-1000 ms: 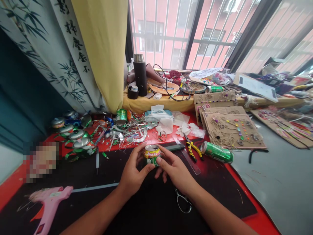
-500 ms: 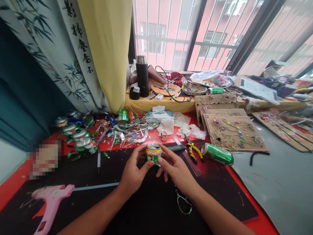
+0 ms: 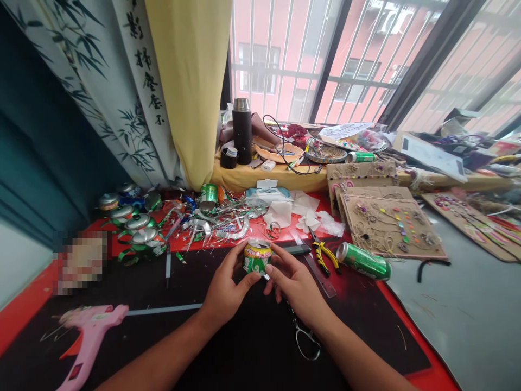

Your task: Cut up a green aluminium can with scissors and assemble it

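Observation:
Between my two hands is a short cut-down drink can point(image 3: 258, 259), green with a yellow band near its open-looking top. My left hand point(image 3: 227, 283) grips its left side, thumb across the lower front. On the other side, my right hand point(image 3: 293, 277) holds it with thumb and fingers; its lower fingers curl beneath. Just below my right hand lie scissors point(image 3: 307, 343), their blades partly hidden by it. Yellow-and-black pliers point(image 3: 324, 256) rest on the black mat point(image 3: 260, 347) to the right, beside a ruler point(image 3: 319, 274).
A pink glue gun point(image 3: 91, 331) lies at the left front with a pale glue stick point(image 3: 165, 309). A whole green can point(image 3: 364, 261) lies on its side at right. Metal scraps point(image 3: 220, 220) and can-made pots point(image 3: 144, 239) sit behind. A craft knife point(image 3: 168, 266) lies on the mat.
The view has shifted slightly, so the scene sits a little lower and further right. The can stays in both hands, seemingly turned a little, with more green swirl showing in front.

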The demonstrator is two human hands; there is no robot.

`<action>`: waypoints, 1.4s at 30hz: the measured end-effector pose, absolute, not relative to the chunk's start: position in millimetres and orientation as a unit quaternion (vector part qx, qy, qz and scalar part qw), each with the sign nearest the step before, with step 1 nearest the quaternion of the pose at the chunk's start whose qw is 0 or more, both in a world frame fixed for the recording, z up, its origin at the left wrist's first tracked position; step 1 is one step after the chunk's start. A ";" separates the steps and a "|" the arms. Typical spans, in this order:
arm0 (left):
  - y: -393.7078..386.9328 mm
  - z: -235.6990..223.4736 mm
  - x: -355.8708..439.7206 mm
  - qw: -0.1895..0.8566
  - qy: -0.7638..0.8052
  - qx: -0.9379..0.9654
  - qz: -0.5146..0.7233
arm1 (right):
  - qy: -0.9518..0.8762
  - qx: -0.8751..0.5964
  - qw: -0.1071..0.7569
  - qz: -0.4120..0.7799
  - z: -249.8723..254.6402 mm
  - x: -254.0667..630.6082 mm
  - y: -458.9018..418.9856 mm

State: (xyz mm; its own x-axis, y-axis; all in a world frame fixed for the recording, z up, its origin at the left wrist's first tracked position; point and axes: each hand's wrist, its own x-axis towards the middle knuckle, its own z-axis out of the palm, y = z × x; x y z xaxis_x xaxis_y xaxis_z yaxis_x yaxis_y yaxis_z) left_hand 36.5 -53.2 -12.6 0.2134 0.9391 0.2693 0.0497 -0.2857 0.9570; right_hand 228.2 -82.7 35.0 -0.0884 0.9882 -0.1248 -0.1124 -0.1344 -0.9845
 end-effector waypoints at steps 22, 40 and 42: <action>-60.3 -3.7 35.8 0.223 0.412 0.754 0.461 | -0.478 -0.462 0.459 0.590 44.3 228.7 -83.1; -57.9 -4.9 34.7 0.199 0.376 0.782 0.456 | -0.460 -0.468 0.478 0.584 40.6 232.4 -80.7; -57.9 -7.4 34.2 0.217 0.394 0.769 0.454 | -0.461 -0.473 0.476 0.580 40.5 233.4 -80.0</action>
State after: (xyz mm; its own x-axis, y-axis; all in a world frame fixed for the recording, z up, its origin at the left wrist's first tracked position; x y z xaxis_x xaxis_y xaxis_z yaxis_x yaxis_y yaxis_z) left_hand 34.2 -57.9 -7.4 0.2770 0.8038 0.5264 0.4090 -0.5944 0.6924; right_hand 233.4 -80.0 40.5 -0.0988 0.9890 -0.1100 -0.1152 -0.1212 -0.9859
